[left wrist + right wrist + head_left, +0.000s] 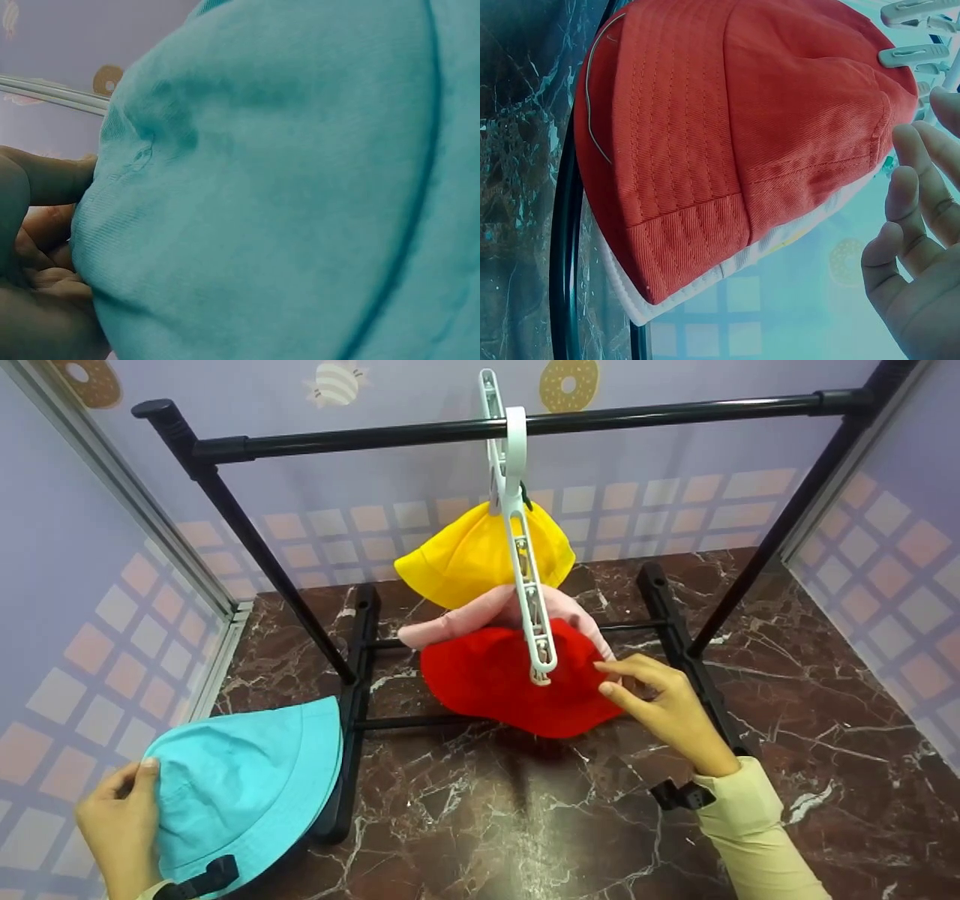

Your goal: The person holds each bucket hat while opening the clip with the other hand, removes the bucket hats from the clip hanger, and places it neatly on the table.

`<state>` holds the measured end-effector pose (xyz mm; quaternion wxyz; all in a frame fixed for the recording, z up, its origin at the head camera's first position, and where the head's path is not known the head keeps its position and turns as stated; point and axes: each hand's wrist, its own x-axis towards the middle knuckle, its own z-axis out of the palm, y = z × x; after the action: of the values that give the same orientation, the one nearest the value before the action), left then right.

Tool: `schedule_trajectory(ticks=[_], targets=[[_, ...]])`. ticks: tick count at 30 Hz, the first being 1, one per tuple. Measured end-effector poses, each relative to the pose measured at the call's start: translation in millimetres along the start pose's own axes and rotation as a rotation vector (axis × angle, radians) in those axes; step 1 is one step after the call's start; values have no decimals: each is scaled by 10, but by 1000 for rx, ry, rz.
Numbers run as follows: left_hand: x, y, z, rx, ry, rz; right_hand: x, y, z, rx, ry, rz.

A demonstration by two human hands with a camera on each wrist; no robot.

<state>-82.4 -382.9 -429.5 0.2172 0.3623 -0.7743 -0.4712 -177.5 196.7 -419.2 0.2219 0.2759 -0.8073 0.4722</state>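
Observation:
A turquoise bucket hat (240,780) is at the lower left, its crown pinched between thumb and fingers of my left hand (124,810). In the left wrist view its cloth (262,180) fills most of the picture. A red bucket hat (495,690) hangs by its crown from a clip (915,55) at the near end of a white clip hanger (534,607). Beside the red crown is my right hand (667,705), its fingers spread and bent a little, gripping nothing. Whether a fingertip touches the cloth, I cannot tell.
Behind the red hat hang a pink hat (472,616) and a yellow hat (457,559). The hanger hooks over the black rail (390,436) of a rack standing on a dark marbled surface (450,825). Patterned walls (82,645) enclose three sides.

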Motion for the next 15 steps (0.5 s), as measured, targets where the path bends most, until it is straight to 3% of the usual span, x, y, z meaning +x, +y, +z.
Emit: schedule_trajectory(ticks=[5,10,15], targets=[[62,-89,1,37,-38,-89,-12,28,5,18,-16,-13],[107,-209,24,77,-51,-115,-15,38,1,26,-27,-19],[136,-300,54,48,-50,-132,-11,24,-3,34,-31,-10]])
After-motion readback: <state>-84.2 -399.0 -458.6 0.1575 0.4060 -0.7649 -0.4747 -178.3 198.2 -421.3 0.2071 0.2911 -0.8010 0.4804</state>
